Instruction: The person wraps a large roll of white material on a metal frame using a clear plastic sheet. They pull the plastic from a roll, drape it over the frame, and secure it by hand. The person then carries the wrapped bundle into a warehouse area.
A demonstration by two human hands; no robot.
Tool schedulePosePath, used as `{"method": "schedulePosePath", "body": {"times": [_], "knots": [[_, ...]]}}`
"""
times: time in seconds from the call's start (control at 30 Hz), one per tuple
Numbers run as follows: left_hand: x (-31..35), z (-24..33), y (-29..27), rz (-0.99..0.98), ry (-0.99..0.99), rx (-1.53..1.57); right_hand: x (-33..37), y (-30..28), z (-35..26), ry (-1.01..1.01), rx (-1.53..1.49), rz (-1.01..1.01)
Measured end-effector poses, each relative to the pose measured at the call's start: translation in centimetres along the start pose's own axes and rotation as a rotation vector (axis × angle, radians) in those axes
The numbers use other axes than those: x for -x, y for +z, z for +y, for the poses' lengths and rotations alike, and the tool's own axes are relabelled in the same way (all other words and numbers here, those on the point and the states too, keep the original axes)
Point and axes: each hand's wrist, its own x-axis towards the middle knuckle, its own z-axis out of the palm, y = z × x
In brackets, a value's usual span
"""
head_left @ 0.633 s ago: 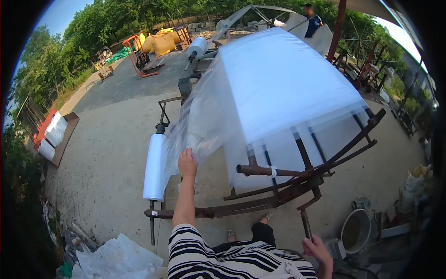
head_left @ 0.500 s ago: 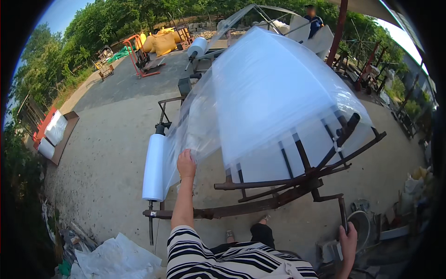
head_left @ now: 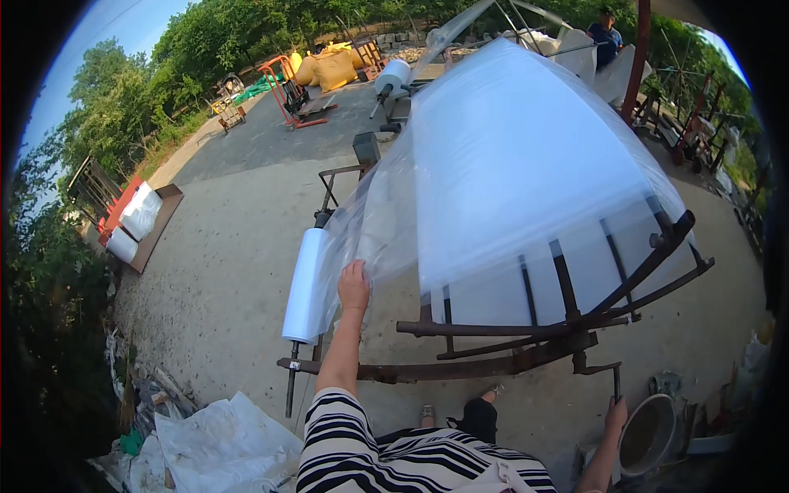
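My left hand [head_left: 353, 286] reaches forward, its fingers closed at the near edge of a sheet of clear plastic film [head_left: 385, 215]. That film runs from a white roll [head_left: 304, 283] on a metal rod at the left to a wide reel frame [head_left: 538, 333] of rusty bars. Several layers of film [head_left: 526, 156] lie wrapped around the reel, whitish and see-through, with bars showing beneath. Low on the right, my right hand [head_left: 615, 413] is wrapped round the upright grip of a bent metal crank handle [head_left: 616, 380] joined to the reel.
A person [head_left: 606, 39] is beyond the reel, by a red post [head_left: 637, 62]. Crumpled white sheeting [head_left: 222, 444] lies near left, and a round bucket [head_left: 648, 435] stands beside my right hand. Farther off are a red pallet jack [head_left: 288, 90] and yellow sacks [head_left: 335, 67].
The view has shifted, so the scene sits farther right. The reel bars and crank handle have turned, my right hand moving with the grip. My left hand stays at the film's edge.
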Motion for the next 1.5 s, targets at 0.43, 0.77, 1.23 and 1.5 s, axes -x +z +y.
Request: {"method": "schedulePosePath", "body": {"times": [0.43,0.77,1.23,1.5], "knots": [[-0.5,1.0,0.0,-0.017,-0.027,0.004,16.4,18.1,-8.8,-0.209,-0.399,-0.476],[0.1,0.0,0.4,0.049,-0.064,0.065,25.4,-8.6,-18.6,-0.038,-0.967,-0.920],[2.1,2.1,-0.4,-0.081,-0.163,0.023,16.7,-27.0,-12.5,-0.326,-0.478,-0.188],[4.3,2.0,-0.1,-0.036,-0.108,0.026,1.9,-17.7,2.8,-0.311,-0.732,-0.091]]}}
